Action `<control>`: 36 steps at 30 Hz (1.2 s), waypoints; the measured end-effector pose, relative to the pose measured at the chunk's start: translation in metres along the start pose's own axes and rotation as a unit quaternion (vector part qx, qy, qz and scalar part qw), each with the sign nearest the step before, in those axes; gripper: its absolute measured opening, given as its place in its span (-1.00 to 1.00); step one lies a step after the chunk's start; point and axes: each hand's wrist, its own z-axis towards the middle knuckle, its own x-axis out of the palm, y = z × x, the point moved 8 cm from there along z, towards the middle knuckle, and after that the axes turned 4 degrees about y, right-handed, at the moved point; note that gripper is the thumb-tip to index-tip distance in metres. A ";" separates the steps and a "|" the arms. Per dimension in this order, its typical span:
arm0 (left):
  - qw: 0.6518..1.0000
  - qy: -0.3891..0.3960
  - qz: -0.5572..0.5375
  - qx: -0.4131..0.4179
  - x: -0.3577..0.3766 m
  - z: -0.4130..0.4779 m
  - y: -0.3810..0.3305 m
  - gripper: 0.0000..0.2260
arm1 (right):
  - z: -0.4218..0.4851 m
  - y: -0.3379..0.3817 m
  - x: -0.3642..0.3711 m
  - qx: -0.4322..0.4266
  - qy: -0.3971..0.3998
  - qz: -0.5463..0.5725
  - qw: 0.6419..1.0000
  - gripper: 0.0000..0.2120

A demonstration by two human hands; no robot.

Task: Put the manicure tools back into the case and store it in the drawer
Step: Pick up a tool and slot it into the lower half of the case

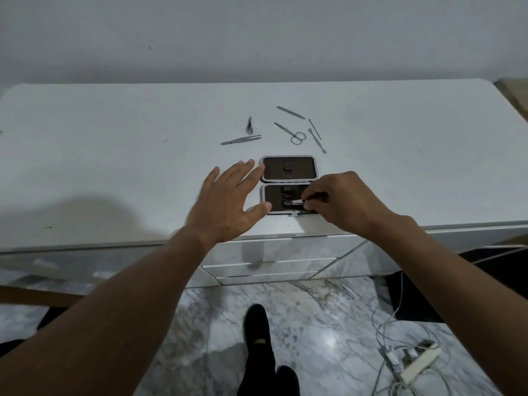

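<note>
On top of the dresser [114, 167] the case [288, 185] lies open near the front edge. Right hand [340, 201] pinches a small tool [297, 202], seating it in the near half, by the loops. Left hand [228, 201] spread flat, empty, thumb touching the case's left edge. Early stage: scissors [291, 132], tweezers [241, 139], nippers [249, 125] and three thin tools [313, 131] lie loose behind the case. Case not closed, drawers [265, 264] shut.

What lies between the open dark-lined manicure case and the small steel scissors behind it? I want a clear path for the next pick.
Head view: only bare white tabletop separates case and scissors.
</note>
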 end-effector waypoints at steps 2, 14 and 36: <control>1.000 -0.001 0.000 0.000 -0.001 0.000 0.000 -0.33 | 0.001 0.001 0.001 0.002 0.002 0.004 1.000 -0.86; 1.000 -0.004 0.002 -0.001 0.001 0.001 0.002 -0.35 | 0.004 0.008 0.005 -0.008 -0.006 0.014 1.000 -0.88; 0.999 -0.005 -0.033 -0.010 -0.001 0.002 0.001 -0.46 | 0.030 0.009 -0.018 0.038 -0.061 0.053 0.996 -0.84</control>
